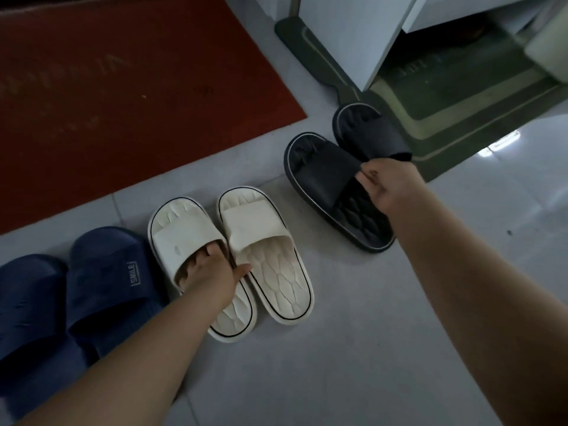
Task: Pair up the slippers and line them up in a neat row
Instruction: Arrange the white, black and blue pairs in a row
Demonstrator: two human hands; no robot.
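A red mat (123, 87) lay on the tiled floor (353, 348) beyond the left hand's fingers, and a dark green mat (461, 118) lay beyond the right hand's, running under a pale cabinet (353, 35). The far black slipper (368, 130) sat with its edge on that green mat.

Three pairs stood on the floor. The blue slippers (101, 287) sat side by side just left of the left hand (212, 278), one partly hidden under the forearm. The left hand's fingers were tucked under the strap of the left cream slipper (184, 238), the thumb spread apart toward the right cream slipper (267, 256), which touched its mate. How tightly those fingers gripped could not be told.

The right hand (390, 186) was well apart from the left. Its fingers were curled together, pinching the strap edges of the near black slipper (322, 170) and the far one, so that both straps met at the fingertips.
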